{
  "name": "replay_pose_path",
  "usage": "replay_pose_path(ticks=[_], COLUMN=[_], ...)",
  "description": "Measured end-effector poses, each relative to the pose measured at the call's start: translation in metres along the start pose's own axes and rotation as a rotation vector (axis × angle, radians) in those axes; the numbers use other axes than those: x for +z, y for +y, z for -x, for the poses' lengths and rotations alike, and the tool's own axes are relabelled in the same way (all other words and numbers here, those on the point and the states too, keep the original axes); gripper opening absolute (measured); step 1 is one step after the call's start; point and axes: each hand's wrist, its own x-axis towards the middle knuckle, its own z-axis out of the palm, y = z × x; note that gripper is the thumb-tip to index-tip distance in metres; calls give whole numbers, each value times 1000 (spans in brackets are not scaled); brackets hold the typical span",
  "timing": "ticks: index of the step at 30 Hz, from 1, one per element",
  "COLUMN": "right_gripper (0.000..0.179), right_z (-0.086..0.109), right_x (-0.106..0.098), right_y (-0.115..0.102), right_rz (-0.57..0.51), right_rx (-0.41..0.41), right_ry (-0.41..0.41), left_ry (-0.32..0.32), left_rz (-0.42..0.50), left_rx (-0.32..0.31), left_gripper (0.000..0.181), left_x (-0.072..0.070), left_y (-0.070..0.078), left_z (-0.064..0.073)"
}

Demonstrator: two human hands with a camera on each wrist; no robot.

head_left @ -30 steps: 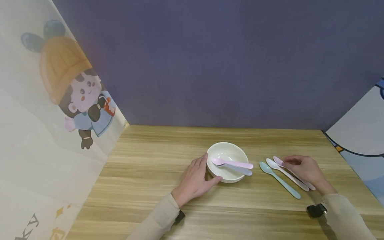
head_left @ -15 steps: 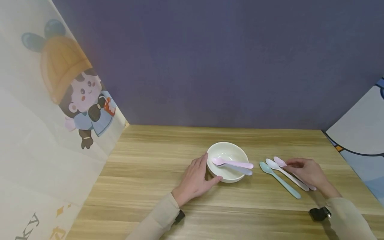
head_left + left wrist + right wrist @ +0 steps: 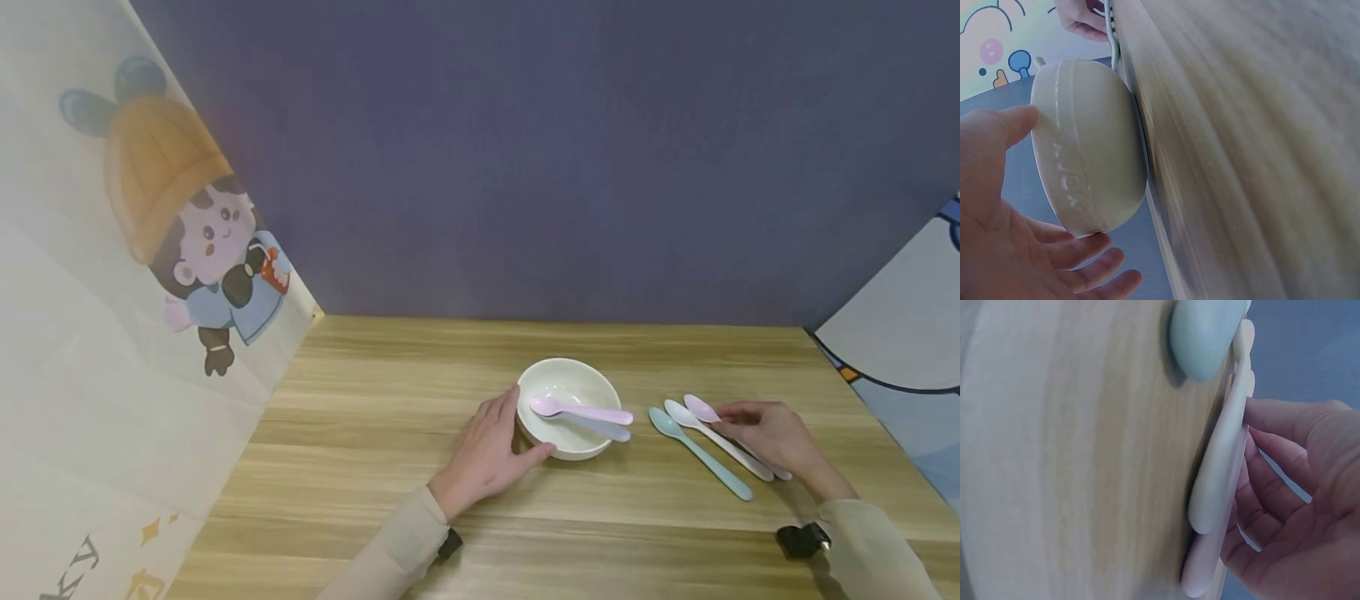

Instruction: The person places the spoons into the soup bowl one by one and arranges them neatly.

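R hand [image 3: 776, 437] thumb + fingers pinch a slim pale-pink plastic spoon [image 3: 701, 407], just beside a white plastic spoon [image 3: 716, 439], then a mint-green plastic spoon [image 3: 708, 460], on wood-grain tabletop [image 3: 360, 417]. L hand [image 3: 486, 454] grips a round cream bowl [image 3: 576, 379] w/ lilac-pink plastic spoon [image 3: 592, 412] + greyish-lavender plastic spoon [image 3: 606, 429] inside, handles over rim.

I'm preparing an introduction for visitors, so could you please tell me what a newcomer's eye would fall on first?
Probably the cartoon figure in an orange hat on the left wall. Next comes the white bowl on the wooden table, held by the left hand, then the right hand at the rightmost spoon.
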Motion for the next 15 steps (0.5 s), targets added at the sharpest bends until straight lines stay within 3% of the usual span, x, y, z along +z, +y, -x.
replay_pose_path(ticks=[15], right_gripper=[43], right_z=[0], right_x=[-2], right_y=[3], right_rz=[-9], right_rx=[-27], right_ry=[-16], left_ry=[3], left_rz=[11], left_rx=[1], left_gripper=[103], left_x=[0], left_y=[0], left_z=[1])
